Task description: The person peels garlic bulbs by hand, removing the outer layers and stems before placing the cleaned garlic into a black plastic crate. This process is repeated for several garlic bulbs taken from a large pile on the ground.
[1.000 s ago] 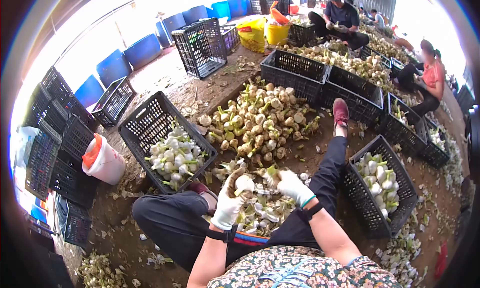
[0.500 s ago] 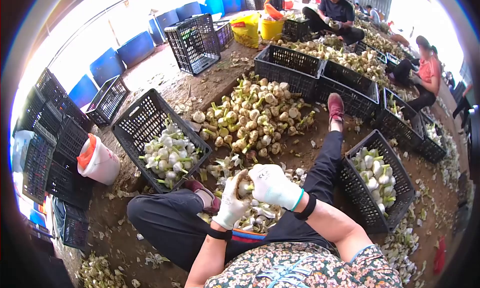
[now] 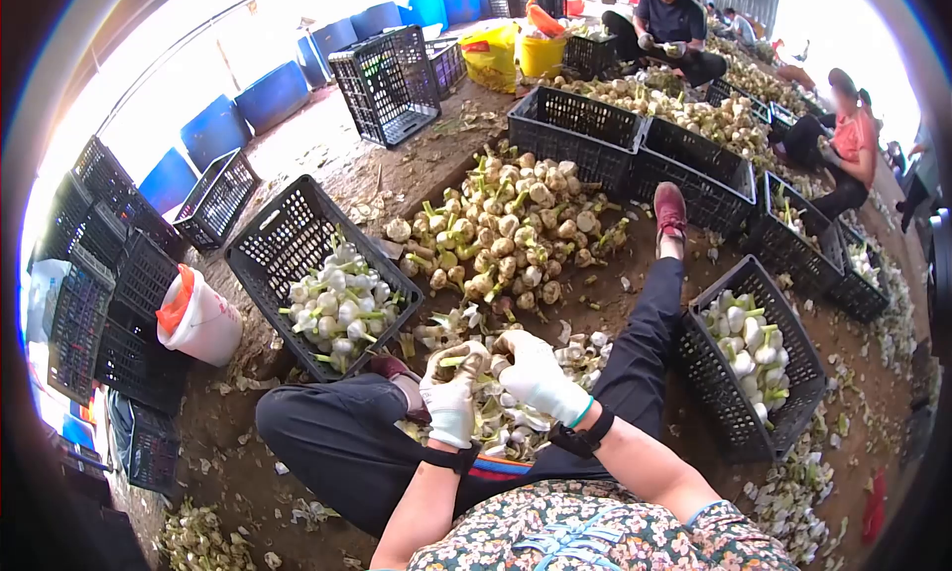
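Observation:
My left hand (image 3: 452,393), in a pale work glove with soiled fingertips, is closed around a garlic bulb whose greenish stem (image 3: 453,361) sticks out to the left. Close beside it, my right hand (image 3: 540,378), gloved too, has its fingers curled toward the left one; what lies in its fingertips is hidden. Beneath both hands, loose garlic skins (image 3: 511,422) cover the ground between my legs. Ahead is a heap of untrimmed, dirt-brown garlic (image 3: 516,224).
A black crate (image 3: 288,234) of white garlic stands left, another crate (image 3: 783,373) right. More crates (image 3: 575,135) line the heap's far side. A white bucket (image 3: 203,323) stands at left. Two people (image 3: 669,26) sit working farther off.
My hands have moved slightly apart, and the left has turned so that the garlic stem shows pointing left. The right hand has shifted a little lower.

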The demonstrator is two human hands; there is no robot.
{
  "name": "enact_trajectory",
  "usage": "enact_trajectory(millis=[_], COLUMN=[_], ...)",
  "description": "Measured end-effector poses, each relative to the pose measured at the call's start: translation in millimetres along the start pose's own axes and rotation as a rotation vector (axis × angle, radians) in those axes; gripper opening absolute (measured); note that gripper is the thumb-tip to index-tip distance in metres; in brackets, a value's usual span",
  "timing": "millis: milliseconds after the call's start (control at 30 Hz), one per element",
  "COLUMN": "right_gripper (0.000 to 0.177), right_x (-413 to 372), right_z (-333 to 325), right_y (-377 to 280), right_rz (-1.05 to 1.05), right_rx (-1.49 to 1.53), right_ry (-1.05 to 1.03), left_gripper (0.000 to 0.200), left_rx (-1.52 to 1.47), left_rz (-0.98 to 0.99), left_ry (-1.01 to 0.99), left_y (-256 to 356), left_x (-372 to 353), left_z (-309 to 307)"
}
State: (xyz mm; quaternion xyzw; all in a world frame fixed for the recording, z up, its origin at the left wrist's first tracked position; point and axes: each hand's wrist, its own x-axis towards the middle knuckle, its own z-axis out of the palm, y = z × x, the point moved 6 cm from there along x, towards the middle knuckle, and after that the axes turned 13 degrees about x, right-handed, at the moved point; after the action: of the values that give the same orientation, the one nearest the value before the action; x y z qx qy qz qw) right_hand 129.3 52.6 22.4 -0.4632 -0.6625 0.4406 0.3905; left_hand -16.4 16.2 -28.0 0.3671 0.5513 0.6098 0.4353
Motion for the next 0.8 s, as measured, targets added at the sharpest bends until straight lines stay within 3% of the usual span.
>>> enact_trajectory(millis=[100, 167, 233, 267, 300, 367, 400, 433, 500, 533, 633, 700, 800], right_gripper=[0.017, 0.017, 0.015, 0.016, 0.024, 0.036, 0.042, 0.039, 0.035, 0.030, 0.027, 0.025, 0.026], right_x=[4, 14, 18, 16, 15, 7, 7, 5, 4, 7, 10, 12, 10], right_z=[-6, -15, -30, -33, -28, -22, -19, -15, -7, -4, -3, 0, 0], right_y=[-2, 27, 64, 80, 103, 83, 71, 44, 8, 6, 6, 9, 13], right_rz=[-0.119, -0.111, -0.074, -0.008, 0.135, 0.104, 0.205, 0.216, 0.209, 0.114, 0.027, 0.092, -0.007], right_rx=[-0.158, -0.239, -0.285, -0.328, -0.418, -0.274, -0.114, 0.133, 0.304, 0.168, -0.041, -0.053, -0.133], right_ry=[0.112, 0.172, 0.211, 0.163, -0.062, -0.132, -0.161, -0.101, -0.105, -0.047, -0.062, -0.122, -0.070], left_gripper=[0.020, 0.024, 0.029, 0.031, 0.034, 0.040, 0.042, 0.042, 0.040, 0.037, 0.034, 0.029, 0.024], left_rx=[0.051, -0.249, -0.320, -0.359, -0.400, -0.196, -0.181, -0.180, -0.050, -0.047, 0.102, 0.089, 0.234], left_rz=[0.045, -0.043, -0.056, -0.068, -0.080, -0.125, -0.146, -0.159, -0.072, 0.041, 0.094, 0.043, 0.090], left_ry=[-0.008, -0.083, -0.099, -0.109, -0.118, -0.122, -0.075, -0.075, -0.067, -0.028, -0.030, -0.054, -0.098], left_y=[3, 1, 13, 24, 32, 11, 0, 3, 14, 12, 0, -10, -14], left_x=[2, 3, 4, 4, 4, 8, 7, 5, 2, 8, 14, 15, 16], left_z=[-8, -11, -15, -11, -7, -14, -12, -5, 4, 6, -1, -5, -5])
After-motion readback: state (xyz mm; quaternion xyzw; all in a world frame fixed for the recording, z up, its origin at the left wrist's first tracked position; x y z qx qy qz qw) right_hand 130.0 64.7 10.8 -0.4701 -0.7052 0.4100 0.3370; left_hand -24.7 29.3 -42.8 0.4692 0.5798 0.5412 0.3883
